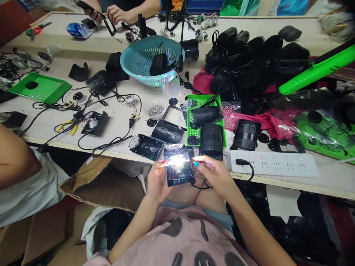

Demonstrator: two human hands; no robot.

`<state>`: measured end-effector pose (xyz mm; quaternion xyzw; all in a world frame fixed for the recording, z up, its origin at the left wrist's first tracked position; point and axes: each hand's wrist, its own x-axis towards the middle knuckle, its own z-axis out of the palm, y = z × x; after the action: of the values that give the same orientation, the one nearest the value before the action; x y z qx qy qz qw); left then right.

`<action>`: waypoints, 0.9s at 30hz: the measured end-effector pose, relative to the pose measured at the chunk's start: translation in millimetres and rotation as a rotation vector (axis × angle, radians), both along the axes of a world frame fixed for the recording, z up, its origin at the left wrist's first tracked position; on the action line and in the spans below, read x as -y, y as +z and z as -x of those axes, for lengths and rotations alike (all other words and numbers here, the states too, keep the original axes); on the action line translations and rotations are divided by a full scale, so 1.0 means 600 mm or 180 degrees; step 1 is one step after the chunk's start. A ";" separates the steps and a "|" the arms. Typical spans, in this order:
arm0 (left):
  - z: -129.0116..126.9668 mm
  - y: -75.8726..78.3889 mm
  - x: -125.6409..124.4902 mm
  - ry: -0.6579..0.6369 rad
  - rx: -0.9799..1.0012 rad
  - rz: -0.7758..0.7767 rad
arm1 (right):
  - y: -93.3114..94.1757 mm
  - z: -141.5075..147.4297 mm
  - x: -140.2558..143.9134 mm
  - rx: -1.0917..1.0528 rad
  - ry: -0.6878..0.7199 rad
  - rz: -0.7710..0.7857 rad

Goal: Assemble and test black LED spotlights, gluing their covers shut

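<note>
Both hands, left hand [156, 181] and right hand [213, 173], pinch the lit lamp module [178, 166] over the lap, off the table [330, 177]; its trailing cable [201, 186] could snag and tug it loose.

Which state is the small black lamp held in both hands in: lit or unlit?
Lit. The black lamp, held between the left hand and right hand, shows a bright white glare at its middle.
</note>
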<state>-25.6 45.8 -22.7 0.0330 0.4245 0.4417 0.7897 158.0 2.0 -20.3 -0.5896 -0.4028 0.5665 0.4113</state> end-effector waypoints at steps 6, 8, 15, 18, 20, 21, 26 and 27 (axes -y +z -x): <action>0.009 0.008 -0.001 -0.0444 0.0277 -0.0280 | 0.001 0.002 0.000 0.0000 0.0039 0.0078; 0.010 0.010 -0.001 -0.0481 0.0279 -0.0352 | 0.005 0.002 0.000 0.0017 0.0074 0.0142; 0.011 0.007 0.002 -0.0689 0.0404 -0.0444 | 0.016 0.002 0.003 -0.0105 0.0114 0.0183; 0.013 0.004 0.003 -0.0771 0.0408 -0.0466 | 0.016 0.001 0.006 -0.0081 0.0124 0.0195; 0.014 0.003 0.004 -0.0760 0.0369 -0.0451 | 0.014 0.000 0.008 -0.0071 0.0138 0.0190; 0.014 0.003 0.004 -0.0742 0.0341 -0.0439 | 0.014 0.000 0.008 -0.0052 0.0141 0.0175; 0.009 0.009 0.002 -0.0682 0.0250 -0.0345 | 0.020 0.005 0.009 0.0059 0.0207 0.0108; 0.009 0.011 0.001 -0.0667 0.0251 -0.0328 | 0.025 0.004 0.010 0.0110 0.0241 0.0081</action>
<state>-30.8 45.0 -16.3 0.1003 0.3641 0.3790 0.8448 155.5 -4.0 -5.4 -0.5888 -0.4247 0.5764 0.3751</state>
